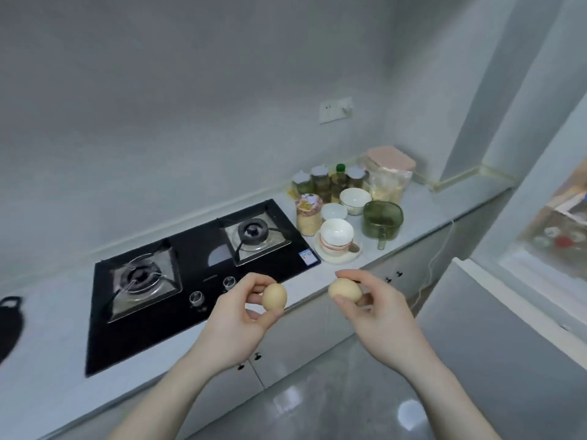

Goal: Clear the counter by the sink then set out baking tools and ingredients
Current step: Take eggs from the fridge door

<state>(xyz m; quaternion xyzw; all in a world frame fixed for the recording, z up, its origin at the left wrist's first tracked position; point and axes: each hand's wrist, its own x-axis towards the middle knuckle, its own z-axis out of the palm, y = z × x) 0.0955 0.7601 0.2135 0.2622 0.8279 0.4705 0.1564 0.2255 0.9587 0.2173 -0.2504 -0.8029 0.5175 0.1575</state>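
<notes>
L hand [236, 315] grips one tan egg [274, 296] btwn thumb and curled fingers; R hand [373, 315] grips a second egg [345, 289] the same way. Both eggs held in air just past the table [422, 214] front edge, near the hob [197, 274] knobs, apart from each other. Hob is black glass, two burners, set close to table front edge. R of hob, a tight cluster: white bowl on a plate [337, 237], two more white bowls behind, green lidded container w/ handle [382, 219], jars and a bottle at the wall, pink-lidded tub [390, 173] at back. Bare table strip R of green container up to the corner. Dark pan [9, 325] at far L edge. Fridge top [508, 325] close on R; floor below hands.
</notes>
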